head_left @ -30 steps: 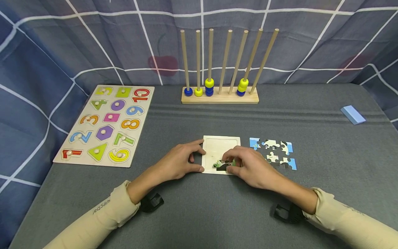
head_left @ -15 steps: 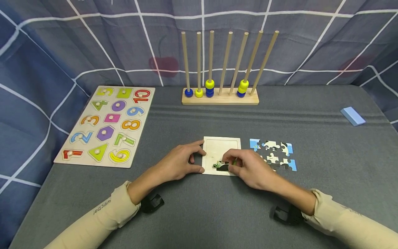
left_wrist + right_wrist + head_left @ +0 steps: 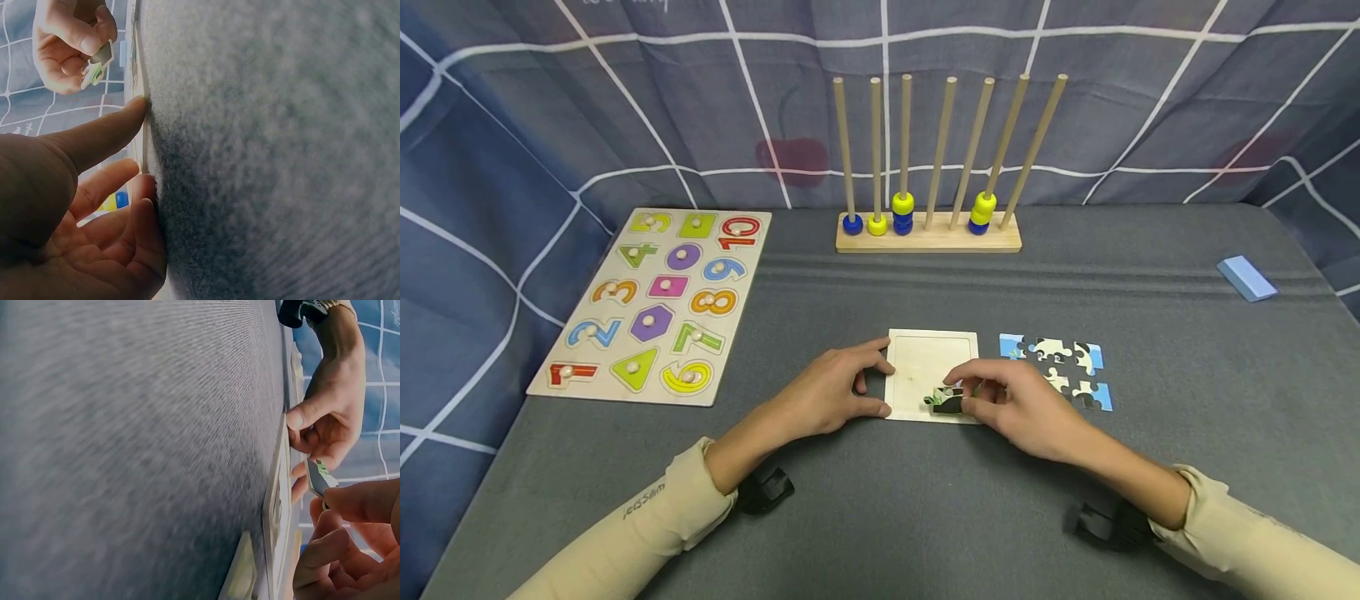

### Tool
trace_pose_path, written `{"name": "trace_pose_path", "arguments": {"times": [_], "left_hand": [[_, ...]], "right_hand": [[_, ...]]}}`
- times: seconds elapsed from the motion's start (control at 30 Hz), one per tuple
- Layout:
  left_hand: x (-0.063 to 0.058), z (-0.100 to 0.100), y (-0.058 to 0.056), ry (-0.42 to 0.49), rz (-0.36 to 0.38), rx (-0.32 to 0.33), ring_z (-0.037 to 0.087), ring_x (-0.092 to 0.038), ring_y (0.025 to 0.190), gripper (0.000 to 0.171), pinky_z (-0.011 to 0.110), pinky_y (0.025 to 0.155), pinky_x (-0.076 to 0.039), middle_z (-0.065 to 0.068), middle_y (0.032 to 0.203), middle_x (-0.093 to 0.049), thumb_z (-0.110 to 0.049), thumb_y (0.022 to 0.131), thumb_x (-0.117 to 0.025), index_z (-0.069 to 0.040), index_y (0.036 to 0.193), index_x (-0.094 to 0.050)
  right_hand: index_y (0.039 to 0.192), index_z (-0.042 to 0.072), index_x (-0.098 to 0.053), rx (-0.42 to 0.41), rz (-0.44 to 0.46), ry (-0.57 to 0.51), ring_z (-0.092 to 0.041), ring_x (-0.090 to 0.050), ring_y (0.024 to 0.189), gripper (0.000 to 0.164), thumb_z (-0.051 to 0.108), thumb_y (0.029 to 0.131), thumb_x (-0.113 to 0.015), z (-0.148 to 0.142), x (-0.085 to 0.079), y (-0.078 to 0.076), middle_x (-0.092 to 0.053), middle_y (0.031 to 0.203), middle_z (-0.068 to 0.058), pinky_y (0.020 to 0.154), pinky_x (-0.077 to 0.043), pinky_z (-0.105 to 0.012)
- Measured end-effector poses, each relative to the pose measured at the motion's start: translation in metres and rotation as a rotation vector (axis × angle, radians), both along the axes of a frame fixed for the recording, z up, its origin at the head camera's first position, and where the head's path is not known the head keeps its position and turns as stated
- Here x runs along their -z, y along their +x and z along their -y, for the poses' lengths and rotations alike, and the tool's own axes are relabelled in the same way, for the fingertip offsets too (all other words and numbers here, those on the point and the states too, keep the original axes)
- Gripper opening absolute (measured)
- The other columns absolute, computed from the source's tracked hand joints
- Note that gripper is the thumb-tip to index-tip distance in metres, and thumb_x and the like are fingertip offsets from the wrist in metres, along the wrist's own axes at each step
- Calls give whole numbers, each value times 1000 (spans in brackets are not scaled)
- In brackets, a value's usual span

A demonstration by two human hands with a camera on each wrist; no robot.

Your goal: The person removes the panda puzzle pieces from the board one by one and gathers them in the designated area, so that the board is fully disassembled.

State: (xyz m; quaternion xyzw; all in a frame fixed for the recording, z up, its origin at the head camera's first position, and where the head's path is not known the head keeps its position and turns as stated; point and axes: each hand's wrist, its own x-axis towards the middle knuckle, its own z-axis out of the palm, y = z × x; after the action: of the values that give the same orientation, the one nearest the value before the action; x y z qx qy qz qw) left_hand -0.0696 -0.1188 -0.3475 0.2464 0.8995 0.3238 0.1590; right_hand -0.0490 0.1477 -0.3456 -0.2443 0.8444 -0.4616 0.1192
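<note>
A pale wooden jigsaw tray (image 3: 917,358) lies flat on the table in the head view. Along its left edge rests my left hand (image 3: 831,392), thumb and forefinger spread and touching the rim near its two corners. My right hand (image 3: 1026,408) pinches a jigsaw piece (image 3: 947,400), black and white with green, between thumb and fingers above the tray's lower right part. Seen from the right wrist, that piece (image 3: 317,478) is held tilted, off the tray. Part of it is covered by the fingers. Other jigsaw pieces (image 3: 1054,350) lie right of the tray, partly behind the right hand.
A number-and-shape peg board (image 3: 655,304) lies at the left. Behind the tray stands a wooden rack (image 3: 928,242) with upright rods and several blue and yellow beads. A light blue block (image 3: 1247,277) is at the far right. Checked cloth (image 3: 715,100) hangs around the table.
My right hand has lifted the jigsaw piece off the tray and shifted slightly right with it. The left hand stays at the tray's left edge.
</note>
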Motion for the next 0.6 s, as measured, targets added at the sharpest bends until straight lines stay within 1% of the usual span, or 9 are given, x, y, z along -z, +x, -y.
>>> {"name": "trace_pose_path", "arguments": {"times": [0.13,0.3,0.5,0.6], "left_hand": [[0,0,0,3,-3,3,7,-49,68,43,27,69,-42,12,151,-43,-16,79,-84,-5,118,-68],[0,0,1,0,-1,-5,7,-49,68,43,27,69,-42,12,151,-43,-16,79,-85,-5,117,-69],[-1,-1,1,-9,0,-3,7,-50,69,43,27,68,-42,12,151,-43,-16,79,-85,-5,117,-69],[-1,0,1,-10,-2,0,7,-50,69,42,27,70,-42,13,151,-43,-16,80,-84,-5,117,-69]], "right_hand": [[104,10,-73,27,18,0,-11,-52,65,23,-5,88,-67,-12,-1,4,-61,82,6,56,-43,-27],[106,9,-72,60,62,-13,-12,-54,67,21,-3,91,-65,-30,-4,12,-63,84,2,57,-44,-26],[105,8,-71,125,45,-33,-12,-55,65,19,-3,91,-66,-54,-5,24,-63,81,1,57,-45,-26],[104,10,-71,158,35,-24,-12,-55,64,19,-3,91,-66,-66,-5,31,-63,80,1,56,-44,-26]]}}
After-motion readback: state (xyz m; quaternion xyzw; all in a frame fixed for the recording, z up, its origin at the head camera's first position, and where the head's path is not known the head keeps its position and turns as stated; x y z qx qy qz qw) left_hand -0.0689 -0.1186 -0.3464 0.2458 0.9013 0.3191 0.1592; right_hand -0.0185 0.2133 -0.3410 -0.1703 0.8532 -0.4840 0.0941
